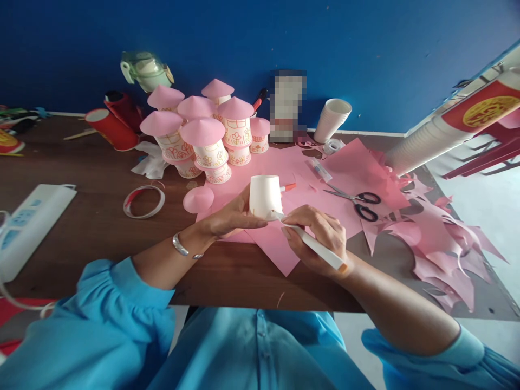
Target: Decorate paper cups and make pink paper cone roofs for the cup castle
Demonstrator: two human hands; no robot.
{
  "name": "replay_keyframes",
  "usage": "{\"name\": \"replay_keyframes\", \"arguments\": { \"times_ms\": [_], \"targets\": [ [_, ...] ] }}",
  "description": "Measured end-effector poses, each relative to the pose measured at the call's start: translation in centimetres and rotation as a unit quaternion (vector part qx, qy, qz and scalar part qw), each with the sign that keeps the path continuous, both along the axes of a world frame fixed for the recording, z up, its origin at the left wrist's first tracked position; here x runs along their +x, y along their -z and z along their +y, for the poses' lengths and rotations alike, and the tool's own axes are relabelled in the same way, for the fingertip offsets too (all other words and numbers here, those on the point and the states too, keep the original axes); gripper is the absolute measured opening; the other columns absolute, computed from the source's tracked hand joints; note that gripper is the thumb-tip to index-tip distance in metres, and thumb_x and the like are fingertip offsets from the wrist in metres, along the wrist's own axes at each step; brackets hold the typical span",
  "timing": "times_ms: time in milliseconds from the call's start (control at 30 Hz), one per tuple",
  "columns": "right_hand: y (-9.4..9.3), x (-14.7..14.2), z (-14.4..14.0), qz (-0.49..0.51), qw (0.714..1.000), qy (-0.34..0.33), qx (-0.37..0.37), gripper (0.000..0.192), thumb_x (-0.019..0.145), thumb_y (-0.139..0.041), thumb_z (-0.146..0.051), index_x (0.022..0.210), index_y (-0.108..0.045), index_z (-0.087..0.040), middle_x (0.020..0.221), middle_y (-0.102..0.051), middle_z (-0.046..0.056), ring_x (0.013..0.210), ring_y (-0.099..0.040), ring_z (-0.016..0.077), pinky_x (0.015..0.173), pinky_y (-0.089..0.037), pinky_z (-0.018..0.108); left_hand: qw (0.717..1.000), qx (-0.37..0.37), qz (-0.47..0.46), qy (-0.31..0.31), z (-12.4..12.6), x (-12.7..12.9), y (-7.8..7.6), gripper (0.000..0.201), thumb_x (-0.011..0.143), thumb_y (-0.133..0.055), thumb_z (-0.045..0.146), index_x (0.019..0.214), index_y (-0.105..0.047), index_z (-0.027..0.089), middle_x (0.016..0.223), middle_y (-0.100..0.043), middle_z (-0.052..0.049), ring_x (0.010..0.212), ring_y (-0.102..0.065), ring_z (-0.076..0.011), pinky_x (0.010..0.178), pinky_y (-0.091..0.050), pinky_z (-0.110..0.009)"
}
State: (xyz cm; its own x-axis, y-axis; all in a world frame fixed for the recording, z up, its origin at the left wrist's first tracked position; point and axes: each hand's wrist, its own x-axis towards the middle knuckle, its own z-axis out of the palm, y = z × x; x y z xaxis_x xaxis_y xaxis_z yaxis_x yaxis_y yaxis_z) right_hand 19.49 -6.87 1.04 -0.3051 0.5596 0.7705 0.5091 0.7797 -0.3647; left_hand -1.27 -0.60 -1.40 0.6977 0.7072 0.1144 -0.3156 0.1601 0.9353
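Note:
My left hand (238,214) is closed around a plain white paper cup (264,193), held with its wider end down. In my right hand (319,235) is a slim white utility knife (319,248) with an orange end. Its thin pale tip meets the cup's lower wall, close to my left thumb. A red marker (288,187) lies just right of the cup, partly hidden behind it. Behind my left hand stand several decorated cup towers with pink paper cone roofs (202,131). A loose pink cone (199,200) rests nearer, left of the cup.
Pink paper sheets (280,162) spread under the work, with black-handled scissors (361,203) and scraps (439,246) on the right. A cup stack (332,120) stands by the blue wall. A tape roll (144,202) and a white power strip (34,227) lie left.

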Motion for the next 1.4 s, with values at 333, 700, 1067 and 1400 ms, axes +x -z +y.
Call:
{"name": "replay_keyframes", "arguments": {
  "times_ms": [333, 700, 1067, 1400],
  "targets": [
    [-0.5, -0.1, 0.0, -0.007, 1.0, -0.009, -0.018, 0.015, 0.093, -0.061, -0.009, 0.092, -0.059, -0.024, 0.071, -0.069, -0.004, 0.056, -0.067, 0.011, 0.052, -0.053, 0.022, 1.0, 0.0, -0.01, 0.0, 0.1, 0.0, 0.2, 0.076, 0.079, -0.088, 0.028, 0.15, -0.06, 0.029, 0.158, -0.059, -0.014, 0.131, -0.063, -0.0354, 0.097, -0.055, -0.04],
    [0.0, 0.6, 0.1, 0.083, 0.995, 0.03, -0.053, 0.015, 0.098, -0.066, -0.019, 0.111, -0.063, -0.026, 0.092, -0.076, 0.003, 0.081, -0.075, 0.0192, 0.07, -0.062, 0.034, 0.998, -0.033, -0.045, 0.026, 0.6, -0.5, 1.4, 0.07, 0.083, -0.085, 0.027, 0.149, -0.06, 0.028, 0.153, -0.064, -0.012, 0.144, -0.056, -0.0347, 0.117, -0.046, -0.046],
    [0.7, 0.4, 0.1, 0.068, 0.995, 0.006, -0.08, 0.018, 0.098, -0.065, -0.019, 0.115, -0.065, -0.026, 0.098, -0.08, 0.003, 0.089, -0.08, 0.0201, 0.076, -0.065, 0.034, 0.998, -0.056, -0.034, 0.016, 0.2, -0.3, 0.4, 0.067, 0.08, -0.085, 0.025, 0.144, -0.064, 0.025, 0.151, -0.064, -0.014, 0.139, -0.06, -0.0351, 0.116, -0.045, -0.049],
    [-0.7, 0.7, -0.3, 0.072, 0.996, 0.031, -0.048, 0.014, 0.096, -0.064, -0.014, 0.105, -0.063, -0.025, 0.079, -0.071, 0.0, 0.063, -0.067, 0.0146, 0.056, -0.054, 0.028, 0.998, -0.049, -0.039, -0.005, 0.3, -0.7, 1.4, 0.06, 0.083, -0.084, 0.027, 0.14, -0.066, 0.026, 0.13, -0.077, -0.012, 0.133, -0.065, -0.0334, 0.116, -0.045, -0.049]
  ]
}}
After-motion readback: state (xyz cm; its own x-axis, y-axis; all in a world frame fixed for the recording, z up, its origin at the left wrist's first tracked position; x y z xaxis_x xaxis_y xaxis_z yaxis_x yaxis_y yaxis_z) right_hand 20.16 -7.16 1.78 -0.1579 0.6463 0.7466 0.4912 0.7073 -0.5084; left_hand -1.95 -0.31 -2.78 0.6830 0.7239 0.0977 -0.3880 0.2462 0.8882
